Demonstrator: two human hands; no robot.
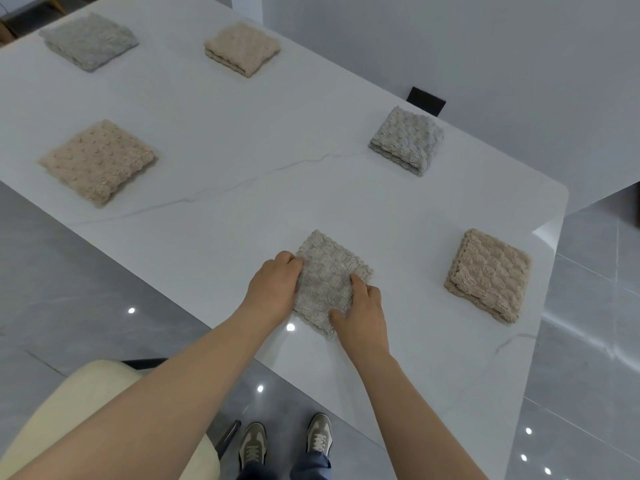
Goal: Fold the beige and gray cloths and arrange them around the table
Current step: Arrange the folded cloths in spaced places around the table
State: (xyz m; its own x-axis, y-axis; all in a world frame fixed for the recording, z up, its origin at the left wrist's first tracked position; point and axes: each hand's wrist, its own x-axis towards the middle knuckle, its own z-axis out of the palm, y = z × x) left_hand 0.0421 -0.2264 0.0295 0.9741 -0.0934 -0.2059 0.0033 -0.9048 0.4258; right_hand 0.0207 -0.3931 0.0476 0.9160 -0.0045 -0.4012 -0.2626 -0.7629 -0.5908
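The left hand [273,289] grips the folded gray cloth [329,275] (flat on the desk [242,140]), fingers curled; the right hand [363,313] presses it, fingers spread.

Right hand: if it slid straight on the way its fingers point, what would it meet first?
The right hand rests on the gray cloth, so it would ride over that first; beyond it only bare table seems to lie ahead, though depth is unclear.

On the table [242,133], folded cloths are lying well apart: far-left cloth [88,41] and far-middle cloth [242,48] behind, left cloth [98,161] and right cloth [407,140] midway, corner cloth [488,275] near right, nearest cloth [329,278] in front, with left hand [273,289] and right hand [360,313] resting on it
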